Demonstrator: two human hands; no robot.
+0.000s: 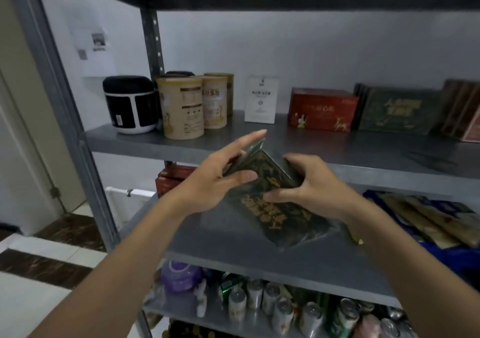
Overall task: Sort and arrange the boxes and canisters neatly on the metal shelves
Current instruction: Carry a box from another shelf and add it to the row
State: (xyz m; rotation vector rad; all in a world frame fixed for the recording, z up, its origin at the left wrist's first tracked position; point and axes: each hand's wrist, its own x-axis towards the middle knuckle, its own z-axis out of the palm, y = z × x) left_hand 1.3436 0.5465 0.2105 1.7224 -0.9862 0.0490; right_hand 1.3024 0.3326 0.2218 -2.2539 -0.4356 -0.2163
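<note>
A dark green box (278,207) with gold lettering is held tilted in front of the middle metal shelf (233,236). My left hand (218,179) holds its left side, thumb on the front face and fingers stretched along the far edge. My right hand (309,181) grips its right side with curled fingers. On the upper shelf (324,145) stand beige canisters (181,109), a white box (261,99), a red box (322,109) and a green box (400,110).
A black-and-white appliance (130,103) stands at the upper shelf's left end. Red boxes (171,179) sit at the back left of the middle shelf, blue packets (426,220) at its right. Cans (280,301) and a purple jar (180,275) fill the shelf below.
</note>
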